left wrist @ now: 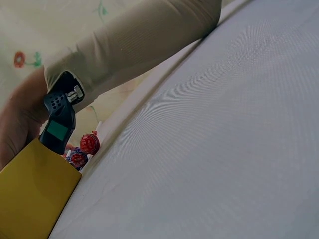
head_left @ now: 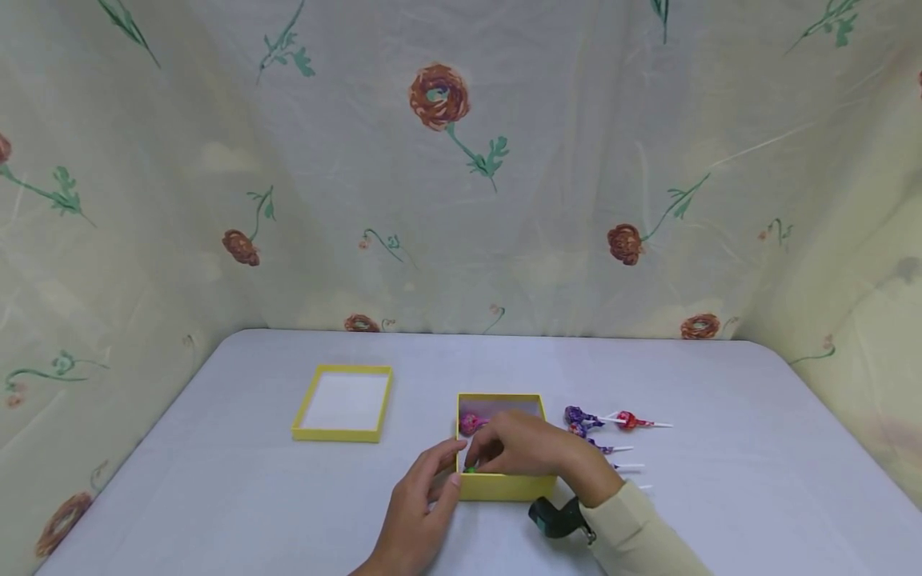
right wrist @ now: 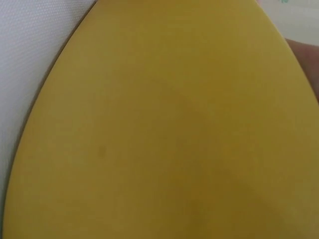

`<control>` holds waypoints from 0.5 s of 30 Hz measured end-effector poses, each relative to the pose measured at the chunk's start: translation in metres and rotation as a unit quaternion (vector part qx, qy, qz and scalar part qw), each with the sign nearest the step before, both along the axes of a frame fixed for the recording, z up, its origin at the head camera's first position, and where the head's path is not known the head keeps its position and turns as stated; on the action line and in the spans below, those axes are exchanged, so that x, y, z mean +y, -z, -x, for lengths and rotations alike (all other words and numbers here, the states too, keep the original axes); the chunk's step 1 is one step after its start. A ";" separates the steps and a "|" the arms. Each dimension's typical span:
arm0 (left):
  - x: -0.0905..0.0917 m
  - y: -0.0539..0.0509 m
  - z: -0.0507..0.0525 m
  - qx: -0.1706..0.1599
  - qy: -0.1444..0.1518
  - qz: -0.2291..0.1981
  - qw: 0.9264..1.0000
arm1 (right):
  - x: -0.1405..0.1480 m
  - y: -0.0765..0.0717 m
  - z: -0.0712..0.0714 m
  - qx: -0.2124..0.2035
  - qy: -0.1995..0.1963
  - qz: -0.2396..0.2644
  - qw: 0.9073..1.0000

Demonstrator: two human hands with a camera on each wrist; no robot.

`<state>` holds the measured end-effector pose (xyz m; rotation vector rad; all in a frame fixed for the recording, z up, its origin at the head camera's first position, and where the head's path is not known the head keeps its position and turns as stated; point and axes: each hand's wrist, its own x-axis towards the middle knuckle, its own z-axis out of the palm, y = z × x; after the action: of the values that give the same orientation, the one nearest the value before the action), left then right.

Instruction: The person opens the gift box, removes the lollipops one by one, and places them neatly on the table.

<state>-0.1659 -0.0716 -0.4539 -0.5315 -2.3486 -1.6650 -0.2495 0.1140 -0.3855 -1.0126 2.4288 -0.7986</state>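
Note:
A yellow open box (head_left: 504, 487) with a pale inside stands on the table. My right hand (head_left: 522, 442) reaches down into it, fingers curled and thumb pinching at a green-wrapped lollipop (head_left: 471, 470), of which only a bit shows by the fingertips. A pink-wrapped lollipop (head_left: 470, 423) lies in the box's far left part. My left hand (head_left: 423, 500) is at the box's left front corner, its fingers loosely bent along the left wall. The right wrist view is filled by the box's yellow side (right wrist: 159, 129); the right fingers are hidden there.
Right of the box lie several lollipops in purple and red wrappers, among them a red one (head_left: 628, 420) and a purple one (head_left: 576, 414). A yellow-rimmed lid (head_left: 337, 436) lies to the left, white inside up. A dark wrist camera (head_left: 555, 518) hangs beside the box's front.

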 end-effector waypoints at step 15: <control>-0.001 -0.001 0.000 -0.010 0.007 0.006 1.000 | 0.001 0.004 0.000 0.036 -0.004 0.018 0.999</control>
<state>-0.1660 -0.0725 -0.4526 -0.5374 -2.3755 -1.6698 -0.2491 0.1155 -0.3893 -1.0820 2.4782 -0.8190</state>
